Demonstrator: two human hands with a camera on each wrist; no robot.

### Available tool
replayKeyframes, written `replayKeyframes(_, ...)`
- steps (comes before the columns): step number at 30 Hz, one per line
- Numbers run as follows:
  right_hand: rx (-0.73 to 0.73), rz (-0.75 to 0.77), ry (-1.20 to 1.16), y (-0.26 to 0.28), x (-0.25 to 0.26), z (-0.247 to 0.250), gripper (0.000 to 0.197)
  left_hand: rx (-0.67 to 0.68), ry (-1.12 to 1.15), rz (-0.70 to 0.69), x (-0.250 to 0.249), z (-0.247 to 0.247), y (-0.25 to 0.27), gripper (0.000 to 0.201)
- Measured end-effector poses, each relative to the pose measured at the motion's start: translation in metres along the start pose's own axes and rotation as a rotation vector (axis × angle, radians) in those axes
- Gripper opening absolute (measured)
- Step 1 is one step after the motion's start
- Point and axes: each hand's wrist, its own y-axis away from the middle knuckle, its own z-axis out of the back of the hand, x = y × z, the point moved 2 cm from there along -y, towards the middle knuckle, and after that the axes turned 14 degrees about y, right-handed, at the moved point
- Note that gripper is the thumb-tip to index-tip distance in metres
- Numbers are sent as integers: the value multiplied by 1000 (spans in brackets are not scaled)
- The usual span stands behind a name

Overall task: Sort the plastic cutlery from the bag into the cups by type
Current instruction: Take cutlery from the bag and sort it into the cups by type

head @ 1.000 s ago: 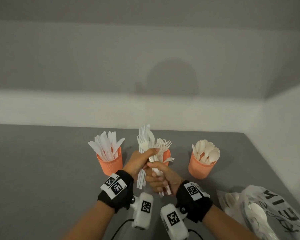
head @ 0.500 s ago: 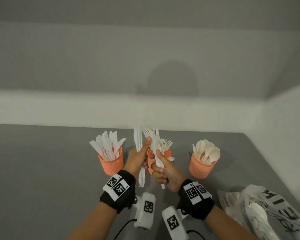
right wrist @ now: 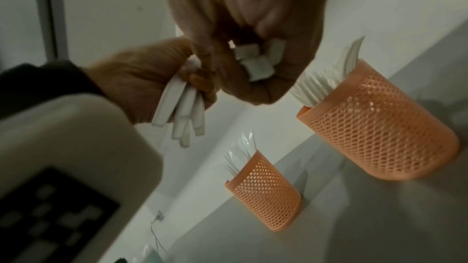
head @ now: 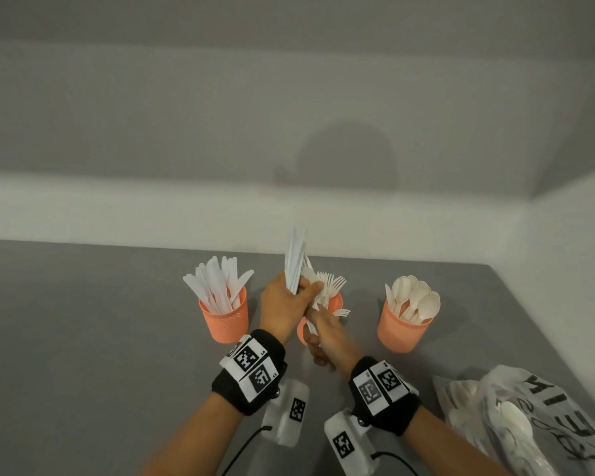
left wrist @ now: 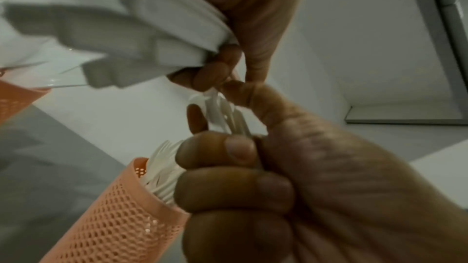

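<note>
My left hand (head: pixel 280 312) grips a bundle of white plastic knives (head: pixel 294 262), blades pointing up. Just to its right, my right hand (head: pixel 328 340) is curled round a few white forks (left wrist: pixel 220 114); their handle ends (right wrist: pixel 255 67) stick out of the fist. Both hands are close together above the middle orange mesh cup (head: pixel 338 300), which holds forks and is mostly hidden behind them. The left cup (head: pixel 225 321) holds knives. The right cup (head: pixel 401 329) holds spoons. The knife handles (right wrist: pixel 182 107) hang below my left fist.
A printed clear plastic bag (head: pixel 536 417) with more white cutlery lies at the front right of the grey table (head: pixel 83 338). A white wall runs behind the cups and along the table's right edge.
The mixed bundle held by both hands was split: knives stayed in the left hand, forks in the right. My left hand then moved right, back close to the right hand over the middle cup.
</note>
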Motion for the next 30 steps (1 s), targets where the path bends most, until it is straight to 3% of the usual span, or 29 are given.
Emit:
replayKeyframes(6, 38, 8, -369, -6, -5, 13, 37, -142, 173, 70, 5, 12, 2, 15)
replayKeyframes(13, -71, 90, -149, -7, -2, 5, 34, -77, 127, 170, 21, 1, 14, 24)
replayKeyframes(21, -46, 80, -67, -6, -5, 3, 27, -120, 124, 179, 38, 18, 0, 10)
replayKeyframes(26, -48, 40, -47, -9, -9, 8, 24, -155, 146, 218, 31, 51, -26, 28)
replayKeyframes(30, 42, 4, -135, -17, -3, 15, 25, -271, 207, 61, 10, 79, -56, 24)
